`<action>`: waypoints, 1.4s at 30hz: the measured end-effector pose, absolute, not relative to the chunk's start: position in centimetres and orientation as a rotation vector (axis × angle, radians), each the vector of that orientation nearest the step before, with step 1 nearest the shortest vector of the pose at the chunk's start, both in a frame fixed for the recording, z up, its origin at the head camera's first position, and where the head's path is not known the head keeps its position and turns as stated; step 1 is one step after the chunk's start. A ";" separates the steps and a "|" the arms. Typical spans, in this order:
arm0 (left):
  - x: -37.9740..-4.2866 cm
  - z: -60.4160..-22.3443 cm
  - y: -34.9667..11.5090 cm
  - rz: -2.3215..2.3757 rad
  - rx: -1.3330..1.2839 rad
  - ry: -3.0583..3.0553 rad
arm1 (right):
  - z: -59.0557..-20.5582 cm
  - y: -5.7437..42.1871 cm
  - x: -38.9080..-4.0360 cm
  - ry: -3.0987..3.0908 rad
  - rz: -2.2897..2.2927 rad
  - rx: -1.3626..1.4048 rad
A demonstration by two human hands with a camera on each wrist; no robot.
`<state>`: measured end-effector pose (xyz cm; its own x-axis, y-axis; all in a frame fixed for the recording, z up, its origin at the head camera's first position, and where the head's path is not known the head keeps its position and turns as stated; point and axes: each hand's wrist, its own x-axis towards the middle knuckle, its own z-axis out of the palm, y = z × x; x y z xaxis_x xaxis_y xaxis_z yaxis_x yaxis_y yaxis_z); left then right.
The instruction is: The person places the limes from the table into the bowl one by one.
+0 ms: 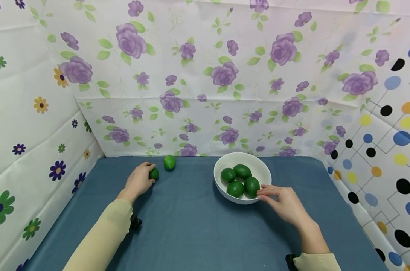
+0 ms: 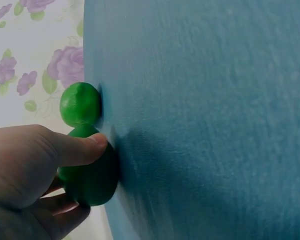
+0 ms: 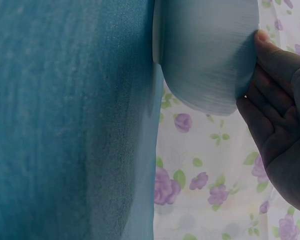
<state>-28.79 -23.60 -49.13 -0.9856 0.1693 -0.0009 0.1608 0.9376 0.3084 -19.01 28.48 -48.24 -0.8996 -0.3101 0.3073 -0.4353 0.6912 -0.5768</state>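
At the left, my left hand [image 1: 139, 181] grips a dark green oval fruit [image 2: 92, 182], its thumb over the top and its other fingers round the far side. Just beyond it lies a brighter green lime [image 1: 169, 163], by the foot of the back wall. My right hand [image 1: 286, 203] pinches the near right rim of a white bowl [image 1: 240, 201], thumb outside and fingertips over the edge. Several dark green fruits [image 1: 242, 171] lie in the bowl. From the right wrist, only the bowl's outer wall [image 3: 210, 55] shows; its contents are hidden.
A blue cloth [image 1: 191, 226] covers the table. Flowered white sheets [image 1: 198, 124] rise behind and on the left, and a dotted sheet [image 1: 377, 150] stands on the right. Each wrist wears a black band.
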 end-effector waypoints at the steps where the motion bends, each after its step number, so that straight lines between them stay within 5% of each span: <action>1: -28.8 -49.1 -23.6 0.473 0.258 3.062 | -48.2 28.5 -19.0 -2.717 0.998 0.603; 42: -28.0 -50.1 -23.4 0.427 0.194 3.174 | -48.3 28.5 -19.0 -2.724 0.999 0.595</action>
<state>-28.02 -23.37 -50.09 -0.9904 0.1106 0.0825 0.1284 0.9574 0.2587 -19.04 28.53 -48.28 -0.9039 -0.3060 0.2988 -0.4266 0.6943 -0.5796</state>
